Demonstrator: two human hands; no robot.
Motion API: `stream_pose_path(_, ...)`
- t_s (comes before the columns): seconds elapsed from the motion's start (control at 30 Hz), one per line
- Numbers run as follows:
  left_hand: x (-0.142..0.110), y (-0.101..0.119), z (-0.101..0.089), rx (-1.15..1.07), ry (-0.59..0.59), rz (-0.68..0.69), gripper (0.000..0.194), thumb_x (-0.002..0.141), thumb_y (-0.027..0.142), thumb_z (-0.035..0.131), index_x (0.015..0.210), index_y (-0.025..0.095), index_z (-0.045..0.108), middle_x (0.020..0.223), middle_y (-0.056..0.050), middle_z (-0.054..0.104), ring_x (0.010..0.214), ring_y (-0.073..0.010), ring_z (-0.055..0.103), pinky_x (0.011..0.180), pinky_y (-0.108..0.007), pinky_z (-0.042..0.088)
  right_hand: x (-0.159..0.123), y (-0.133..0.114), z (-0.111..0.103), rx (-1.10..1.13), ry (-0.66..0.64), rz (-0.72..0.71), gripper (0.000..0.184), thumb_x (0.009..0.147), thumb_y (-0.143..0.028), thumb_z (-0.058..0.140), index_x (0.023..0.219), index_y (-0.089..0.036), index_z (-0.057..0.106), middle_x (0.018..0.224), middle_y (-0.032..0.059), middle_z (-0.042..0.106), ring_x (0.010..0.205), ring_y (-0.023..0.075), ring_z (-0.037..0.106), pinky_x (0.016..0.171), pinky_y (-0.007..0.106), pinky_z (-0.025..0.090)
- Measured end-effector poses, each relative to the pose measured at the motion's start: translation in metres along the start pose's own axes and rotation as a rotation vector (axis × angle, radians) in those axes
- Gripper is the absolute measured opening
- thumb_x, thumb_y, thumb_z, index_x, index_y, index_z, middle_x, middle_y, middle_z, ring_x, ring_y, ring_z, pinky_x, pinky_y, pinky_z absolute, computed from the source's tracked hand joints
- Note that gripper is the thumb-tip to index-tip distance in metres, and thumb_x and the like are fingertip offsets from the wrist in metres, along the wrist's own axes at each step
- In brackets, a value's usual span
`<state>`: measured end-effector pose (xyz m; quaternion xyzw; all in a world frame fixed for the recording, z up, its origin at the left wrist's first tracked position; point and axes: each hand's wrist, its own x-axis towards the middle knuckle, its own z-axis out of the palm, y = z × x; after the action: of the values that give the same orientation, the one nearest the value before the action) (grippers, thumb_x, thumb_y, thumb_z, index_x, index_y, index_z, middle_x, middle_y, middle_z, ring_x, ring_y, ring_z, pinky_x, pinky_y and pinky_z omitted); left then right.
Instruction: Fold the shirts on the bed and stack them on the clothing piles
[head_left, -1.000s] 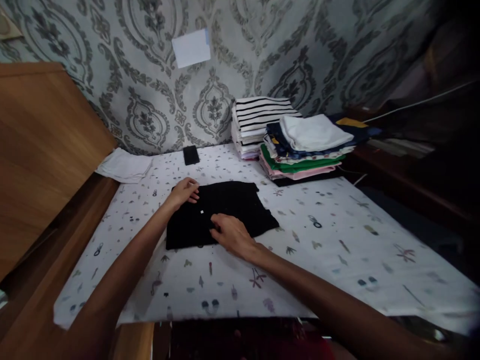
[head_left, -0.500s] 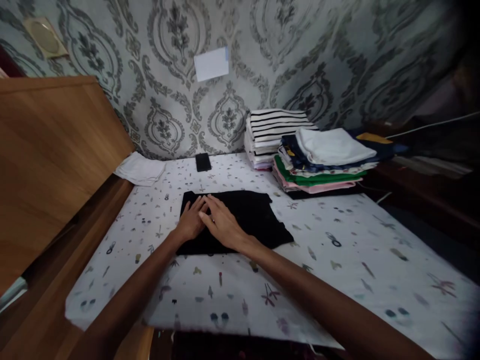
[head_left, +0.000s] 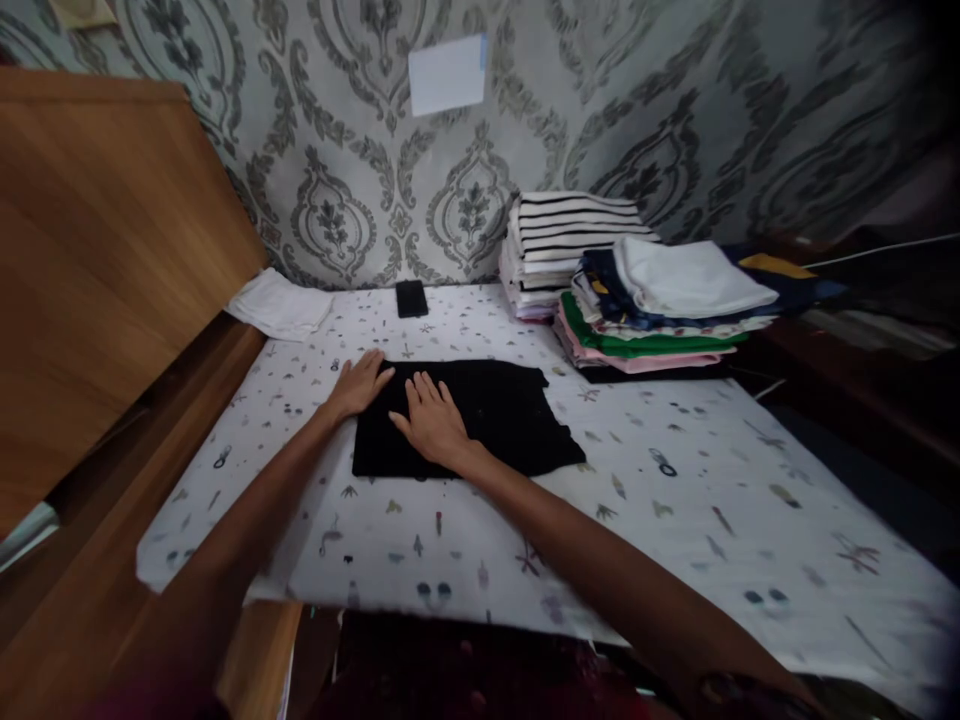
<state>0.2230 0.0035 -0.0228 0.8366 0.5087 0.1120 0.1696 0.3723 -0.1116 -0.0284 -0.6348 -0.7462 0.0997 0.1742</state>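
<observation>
A folded black garment (head_left: 502, 415) lies flat on a white patterned sheet (head_left: 675, 500) that covers the table. My right hand (head_left: 431, 420) rests flat on the garment's left half, fingers stretched out and pointing away from me. My left hand (head_left: 360, 383) lies open at the garment's upper left corner, partly on the sheet, fingers spread. Neither hand holds anything.
Two piles of folded clothes stand at the back right: a striped pile (head_left: 559, 240) and a coloured pile with a white piece on top (head_left: 667, 300). A black phone (head_left: 411, 298) and a folded white cloth (head_left: 279, 303) lie near the wall. A wooden board (head_left: 97, 260) leans at the left.
My hands were together on the garment's left part half a second ago. The left hand has slid out to the left corner; the right hand stays flat on the cloth.
</observation>
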Motion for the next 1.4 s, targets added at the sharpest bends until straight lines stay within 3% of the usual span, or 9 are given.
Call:
stream_pose_path(0.2, -0.048, 0.004, 0.001, -0.662, 0.264, -0.267, 0.059, 0.091, 0.034, 0.055, 0.144, 0.016, 0.036, 0.151, -0.020, 0.043, 0.135, -0.0248, 0.049, 0.108, -0.038, 0.043, -0.001, -0.001, -0.006, 0.049, -0.014, 0.029, 0.066, 0.099, -0.044, 0.039, 0.149, 0.000, 0.037, 0.158, 0.0225, 0.030, 0.151, 0.0289, 0.020, 0.122, 0.047, 0.013)
stream_pose_path(0.33, -0.077, 0.005, -0.008, -1.008, 0.122, -0.490, 0.053, 0.081, 0.034, 0.068, 0.127, 0.017, 0.048, 0.120, -0.014, 0.065, 0.099, -0.0211, 0.068, 0.075, -0.031, 0.056, 0.000, 0.000, -0.013, 0.165, -0.017, 0.060, 0.062, 0.101, -0.041, 0.036, 0.150, -0.002, 0.037, 0.158, 0.0211, 0.032, 0.151, 0.0260, 0.020, 0.122, 0.045, 0.015)
stream_pose_path(0.47, -0.078, 0.016, -0.024, -1.071, -0.067, -0.537, 0.048, 0.064, 0.029, 0.079, 0.106, 0.017, 0.058, 0.088, -0.005, 0.069, 0.070, -0.0167, 0.066, 0.058, -0.027, 0.052, 0.003, 0.004, -0.021, 0.393, 0.099, 0.175, 0.058, 0.102, -0.040, 0.033, 0.148, -0.006, 0.041, 0.157, 0.0192, 0.036, 0.149, 0.0246, 0.027, 0.121, 0.044, 0.022)
stream_pose_path(0.7, -0.048, 0.109, -0.048, -0.981, 0.015, -0.256, 0.053, 0.071, 0.028, 0.070, 0.122, 0.021, 0.056, 0.101, -0.005, 0.068, 0.077, -0.0150, 0.066, 0.055, -0.021, 0.049, -0.004, 0.045, -0.052, 1.120, 0.333, 0.329, 0.063, 0.104, -0.040, 0.006, 0.145, -0.014, 0.048, 0.145, 0.0132, 0.055, 0.131, 0.0204, 0.054, 0.105, 0.039, 0.046)
stream_pose_path(0.87, -0.038, 0.174, -0.015, -0.802, -0.058, 0.104, 0.062, 0.087, 0.043, 0.057, 0.142, 0.023, 0.037, 0.111, -0.010, 0.065, 0.092, -0.0212, 0.068, 0.068, -0.031, 0.057, -0.029, 0.096, -0.073, 1.271, 0.252, 0.384, 0.081, 0.099, -0.041, -0.014, 0.146, -0.011, 0.045, 0.123, 0.0148, 0.070, 0.120, 0.0251, 0.062, 0.102, 0.048, 0.047)
stream_pose_path(0.93, -0.039, 0.179, 0.009, -0.553, 0.075, 0.258, 0.057, 0.091, 0.041, 0.052, 0.143, 0.021, 0.037, 0.126, -0.015, 0.060, 0.115, -0.0266, 0.062, 0.092, -0.043, 0.054, -0.038, 0.108, -0.073, 1.299, 0.274, 0.413, 0.085, 0.098, -0.044, -0.014, 0.142, -0.009, 0.050, 0.113, 0.0161, 0.073, 0.116, 0.0282, 0.063, 0.103, 0.050, 0.046)
stream_pose_path(1.03, -0.043, 0.175, 0.042, -0.199, 0.150, 0.397, 0.055, 0.096, 0.040, 0.044, 0.147, 0.020, 0.035, 0.152, -0.019, 0.043, 0.144, -0.0313, 0.036, 0.117, -0.054, 0.029, -0.044, 0.116, -0.069, 1.308, 0.295, 0.400, 0.091, 0.096, -0.044, -0.017, 0.138, -0.006, 0.054, 0.106, 0.0180, 0.073, 0.113, 0.0283, 0.064, 0.102, 0.046, 0.046)
stream_pose_path(1.17, -0.046, 0.177, 0.063, 0.018, 0.088, 0.447, 0.058, 0.101, 0.040, 0.032, 0.153, 0.015, 0.025, 0.160, -0.021, 0.030, 0.151, -0.0309, 0.022, 0.120, -0.058, 0.018, -0.045, 0.119, -0.073, 1.351, 0.280, 0.370, 0.096, 0.094, -0.047, -0.021, 0.137, -0.005, 0.053, 0.102, 0.0174, 0.072, 0.113, 0.0261, 0.064, 0.103, 0.045, 0.046)
stream_pose_path(1.4, -0.042, 0.213, 0.068, 0.178, 0.075, 0.481, 0.058, 0.103, 0.039, 0.025, 0.154, 0.012, 0.024, 0.162, -0.018, 0.026, 0.152, -0.0252, 0.020, 0.121, -0.053, 0.021, -0.059, 0.144, -0.087, 2.043, 0.478, 0.415, 0.068, 0.101, -0.055, 0.015, 0.114, -0.011, 0.066, 0.104, 0.0129, 0.070, 0.116, 0.0201, 0.060, 0.110, 0.032, 0.043)
